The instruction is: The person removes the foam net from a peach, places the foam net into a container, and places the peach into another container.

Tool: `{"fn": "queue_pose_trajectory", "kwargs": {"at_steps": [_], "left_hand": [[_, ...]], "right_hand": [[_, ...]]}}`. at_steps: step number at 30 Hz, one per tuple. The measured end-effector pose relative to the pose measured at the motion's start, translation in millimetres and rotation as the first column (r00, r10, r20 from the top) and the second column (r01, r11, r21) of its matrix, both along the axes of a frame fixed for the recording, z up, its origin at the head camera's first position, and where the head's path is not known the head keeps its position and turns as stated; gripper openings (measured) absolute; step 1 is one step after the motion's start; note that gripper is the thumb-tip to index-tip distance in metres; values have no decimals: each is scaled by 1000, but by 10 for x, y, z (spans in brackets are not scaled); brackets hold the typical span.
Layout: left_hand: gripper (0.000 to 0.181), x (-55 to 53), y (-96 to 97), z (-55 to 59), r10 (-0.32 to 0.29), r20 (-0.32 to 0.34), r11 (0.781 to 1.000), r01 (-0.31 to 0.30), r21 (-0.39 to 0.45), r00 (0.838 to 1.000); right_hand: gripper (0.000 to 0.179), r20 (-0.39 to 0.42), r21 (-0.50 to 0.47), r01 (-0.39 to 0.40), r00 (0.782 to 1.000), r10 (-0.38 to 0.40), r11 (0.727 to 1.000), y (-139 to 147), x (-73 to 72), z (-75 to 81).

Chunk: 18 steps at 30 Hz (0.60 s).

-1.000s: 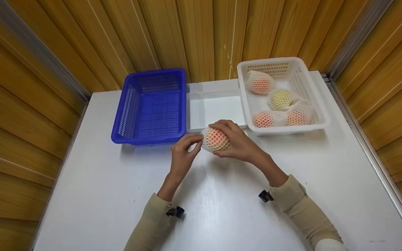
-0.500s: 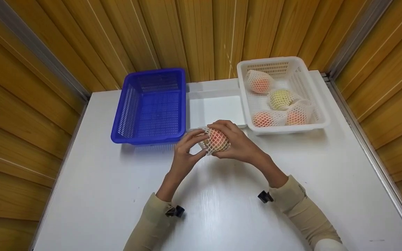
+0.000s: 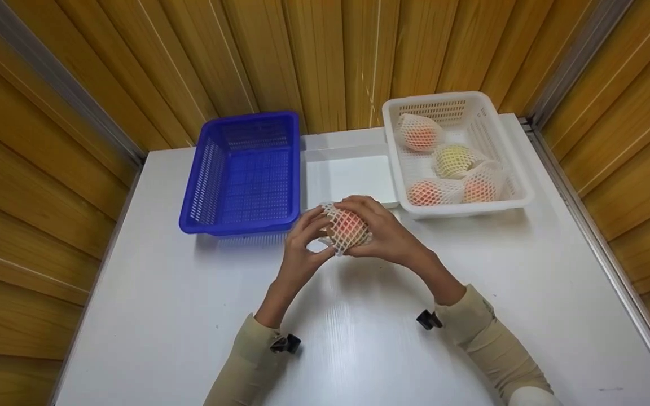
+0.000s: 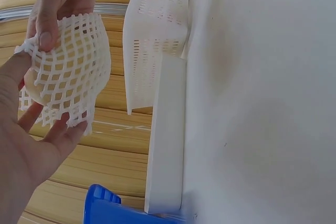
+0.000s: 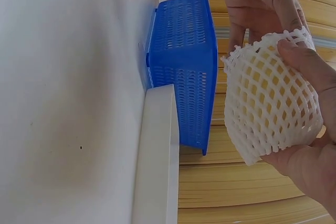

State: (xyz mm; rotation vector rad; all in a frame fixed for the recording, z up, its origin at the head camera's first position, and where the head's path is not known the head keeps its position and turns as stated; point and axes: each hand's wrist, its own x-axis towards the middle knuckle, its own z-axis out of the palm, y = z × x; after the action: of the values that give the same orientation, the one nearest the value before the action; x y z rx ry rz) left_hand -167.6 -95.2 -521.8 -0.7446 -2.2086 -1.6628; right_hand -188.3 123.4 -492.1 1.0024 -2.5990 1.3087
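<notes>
Apparently wooden walls (image 3: 313,62); white table (image 3: 353,344)

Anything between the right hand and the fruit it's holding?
Yes, the foam net: it sits around the fruit, and the right hand grips the fruit through it. Nothing else visible lies between them.
</notes>
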Motion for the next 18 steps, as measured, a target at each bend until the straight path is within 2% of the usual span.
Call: {"fn": "queue_pose_trajectory", "kwargs": {"at_steps": [12,18], "left_hand": [[56,5,20,14,-9,44,1000,9,-3,999],[59,24,-7,15,-50,55,998,47,52,997]], "right_hand": [[89,-8,-37,-4,1000,3,999,-12,21,18],[89,-48,-51,-19,999,16,999,-38,34,38]]}}
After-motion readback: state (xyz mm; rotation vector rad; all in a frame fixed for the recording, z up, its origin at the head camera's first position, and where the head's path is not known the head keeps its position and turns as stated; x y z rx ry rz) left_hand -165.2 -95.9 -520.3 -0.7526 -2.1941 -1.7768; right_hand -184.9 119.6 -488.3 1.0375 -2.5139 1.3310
